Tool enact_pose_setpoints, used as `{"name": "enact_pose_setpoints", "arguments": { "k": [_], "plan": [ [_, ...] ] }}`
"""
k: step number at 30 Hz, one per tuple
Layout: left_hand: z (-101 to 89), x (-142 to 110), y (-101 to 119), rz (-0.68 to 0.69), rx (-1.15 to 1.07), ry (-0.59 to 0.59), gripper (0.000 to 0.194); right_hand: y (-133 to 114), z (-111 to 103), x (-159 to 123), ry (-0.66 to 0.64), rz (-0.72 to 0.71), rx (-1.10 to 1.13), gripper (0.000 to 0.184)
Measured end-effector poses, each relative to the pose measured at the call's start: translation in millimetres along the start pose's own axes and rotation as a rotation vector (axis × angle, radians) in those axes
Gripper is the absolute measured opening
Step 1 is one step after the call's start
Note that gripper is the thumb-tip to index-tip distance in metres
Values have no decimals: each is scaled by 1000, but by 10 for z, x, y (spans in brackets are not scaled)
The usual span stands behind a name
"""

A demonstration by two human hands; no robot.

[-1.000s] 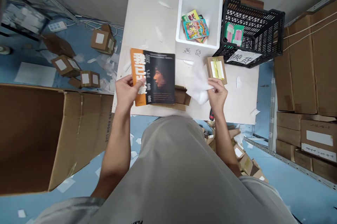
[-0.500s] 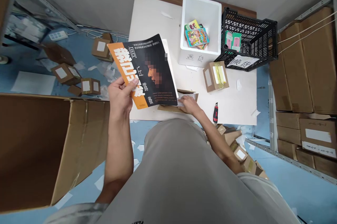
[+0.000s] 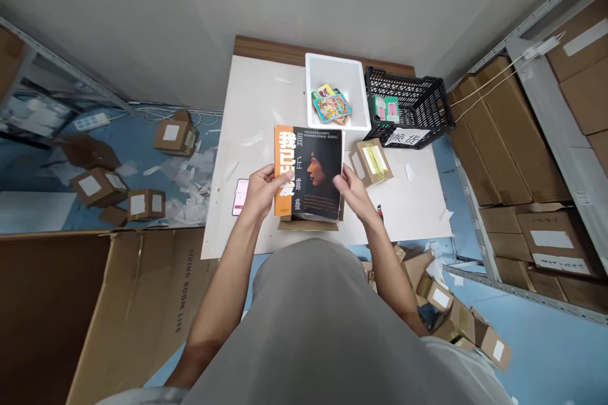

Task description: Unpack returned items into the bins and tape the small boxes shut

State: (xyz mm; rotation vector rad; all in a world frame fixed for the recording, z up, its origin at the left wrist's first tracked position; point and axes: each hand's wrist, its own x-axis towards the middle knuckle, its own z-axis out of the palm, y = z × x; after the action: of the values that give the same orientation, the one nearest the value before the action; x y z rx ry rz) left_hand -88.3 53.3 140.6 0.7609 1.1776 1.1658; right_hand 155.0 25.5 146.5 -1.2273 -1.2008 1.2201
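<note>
A book (image 3: 316, 170) with a black cover and an orange strip is held up between my two hands. My left hand (image 3: 263, 189) grips its left edge, thumb on the cover. My right hand (image 3: 352, 189) is closed on its right edge, thumb on the front. Beneath the book, an opened cardboard box (image 3: 306, 225) lies near the table's front edge, mostly hidden by the book. A phone (image 3: 240, 196) with a lit screen is on the table just left of my left hand. The red and black box cutter (image 3: 380, 212) shows partly beside my right forearm.
At the back of the table (image 3: 256, 107) stand a white foam box (image 3: 311, 94) with several small books and a black crate (image 3: 413, 101) holding green-and-pink items. A taped carton (image 3: 373, 161) sits before them. Cartons crowd the floor, and a large open box (image 3: 147, 291) is at left.
The book has moved right and is now squarely facing me. My right hand has left the open box and taken the book's right edge. The phone has come into sight.
</note>
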Motion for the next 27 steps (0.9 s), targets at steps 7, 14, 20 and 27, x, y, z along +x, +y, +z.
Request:
{"name": "enact_pose_setpoints", "arguments": {
  "k": [7,14,20,27],
  "plan": [
    [89,62,57,-84,-55,-129,65,93,-177,145,116,46,117,72],
    [280,12,9,-67,-109,-65,65,115,-314,192,296,-125,-283,57],
    [579,-60,-114,58,-120,128,70,-96,-98,-22,230,-337,-853,48],
    [832,-215,-173,174,-89,130,59,-134,91,-112,226,-262,-900,31]
  ]
}}
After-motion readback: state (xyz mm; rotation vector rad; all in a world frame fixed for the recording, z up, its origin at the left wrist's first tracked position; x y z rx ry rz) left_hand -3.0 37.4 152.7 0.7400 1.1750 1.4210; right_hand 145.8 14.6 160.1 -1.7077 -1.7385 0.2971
